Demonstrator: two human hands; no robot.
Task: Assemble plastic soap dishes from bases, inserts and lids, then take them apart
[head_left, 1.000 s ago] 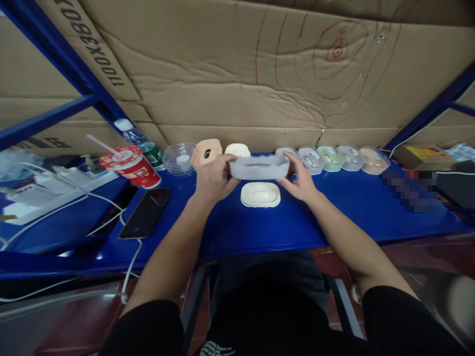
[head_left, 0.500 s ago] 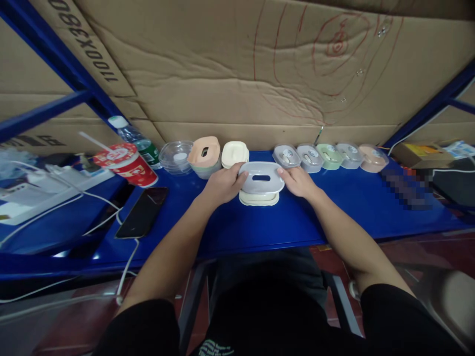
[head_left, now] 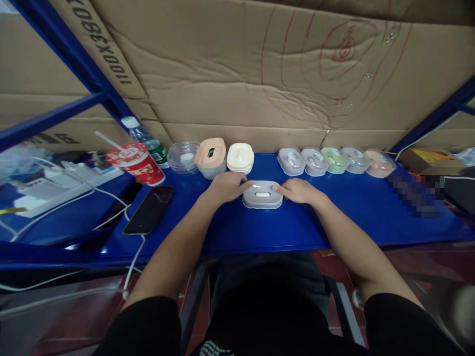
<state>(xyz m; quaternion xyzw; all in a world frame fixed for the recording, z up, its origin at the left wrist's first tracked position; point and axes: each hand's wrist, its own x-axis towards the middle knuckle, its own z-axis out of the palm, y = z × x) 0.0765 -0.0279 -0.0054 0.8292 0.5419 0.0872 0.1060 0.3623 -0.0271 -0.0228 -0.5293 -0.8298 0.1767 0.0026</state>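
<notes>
A light grey plastic lid [head_left: 262, 201] with an oval slot lies on the blue tabletop before me, fitted over a cream piece whose raised handle [head_left: 262, 195] shows through the slot. My left hand [head_left: 230, 187] grips the lid's left end, thumb on top. At the right end, my right hand [head_left: 299, 190] holds it the same way; the fingers under both edges are partly hidden. Just behind sit a stack of cream lids [head_left: 240, 157] and a stack of slotted peach lids [head_left: 210, 153] on top of other pieces.
Several assembled lids with clear covers, among them a green one [head_left: 334, 159] and a peach one [head_left: 380, 163], line the back right. Clear bowls [head_left: 183, 157], a red cup [head_left: 139, 165], a water bottle [head_left: 148, 141] and a phone [head_left: 149, 210] stand or lie leftward. Cardboard [head_left: 208, 64] walls the back.
My hands have lowered the grey lid from a tilted position onto the cream piece. It now lies flat, with the cream handle showing in its slot. The view has shifted slightly.
</notes>
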